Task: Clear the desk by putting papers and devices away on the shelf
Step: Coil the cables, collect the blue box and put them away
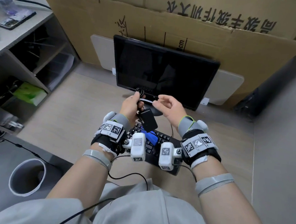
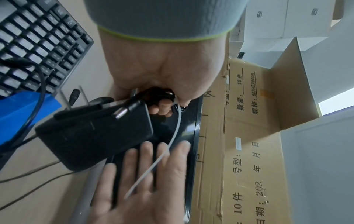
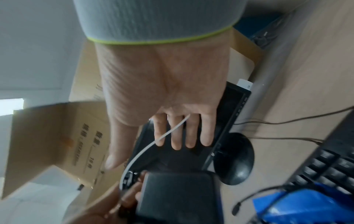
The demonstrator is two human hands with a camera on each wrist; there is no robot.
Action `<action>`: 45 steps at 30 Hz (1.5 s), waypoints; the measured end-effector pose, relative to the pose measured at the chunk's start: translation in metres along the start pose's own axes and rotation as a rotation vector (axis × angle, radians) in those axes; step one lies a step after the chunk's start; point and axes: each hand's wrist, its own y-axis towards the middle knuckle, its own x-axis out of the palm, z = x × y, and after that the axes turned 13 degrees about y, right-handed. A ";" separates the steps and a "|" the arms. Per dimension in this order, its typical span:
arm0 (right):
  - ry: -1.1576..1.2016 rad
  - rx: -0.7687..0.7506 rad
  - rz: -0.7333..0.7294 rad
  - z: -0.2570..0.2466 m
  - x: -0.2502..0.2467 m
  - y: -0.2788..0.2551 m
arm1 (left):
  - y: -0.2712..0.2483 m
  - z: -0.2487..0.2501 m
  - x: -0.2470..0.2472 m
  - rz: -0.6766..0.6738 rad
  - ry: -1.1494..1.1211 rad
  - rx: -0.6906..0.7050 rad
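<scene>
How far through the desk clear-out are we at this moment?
Early. Already shelved: I can't confirm anything; the shelf holds a green pack, origin unknown. In hand: the left hand grips a black power adapter by its coiled cord, a white tie trailing across the open right hand. Left: the monitor, keyboard and a blue object on it remain on the desk.

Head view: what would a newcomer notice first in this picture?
The left hand, in the middle before the dark monitor, grips a coiled black cable with a black power adapter hanging from it. A thin white tie runs from the coil to the right hand, whose fingers look relaxed.
</scene>
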 end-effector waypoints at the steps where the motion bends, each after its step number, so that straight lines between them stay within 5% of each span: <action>1: -0.046 0.056 -0.059 0.008 0.007 0.000 | 0.001 -0.001 -0.007 0.014 -0.024 -0.003; 5: -0.172 0.176 -0.261 0.026 0.036 0.002 | 0.008 -0.005 -0.037 0.067 -0.128 -0.031; 9: -0.043 0.267 -0.223 0.033 0.066 0.015 | 0.018 -0.009 -0.065 0.047 -0.121 0.023; 15: 0.001 0.237 -0.074 0.052 0.108 0.049 | 0.042 -0.025 -0.113 -0.252 0.187 -0.123; 19: -0.007 0.251 0.177 0.071 0.095 0.059 | 0.062 -0.032 -0.129 -0.119 0.133 -0.201; 21: -0.207 0.359 0.312 0.095 0.080 0.059 | 0.073 -0.037 -0.135 -0.090 0.108 -0.221; 24: -0.502 0.565 0.308 0.144 0.068 0.049 | 0.079 -0.052 -0.142 -0.077 0.090 -0.262; 31: -0.452 0.665 0.540 0.164 0.072 0.047 | 0.066 -0.086 -0.171 0.058 0.065 -0.341; 37: -0.145 0.656 0.379 0.139 0.134 0.075 | 0.063 -0.074 -0.211 0.169 -0.024 -0.303; 45: -0.119 0.525 0.126 0.107 0.293 0.108 | 0.081 -0.046 -0.342 0.274 -0.108 -0.271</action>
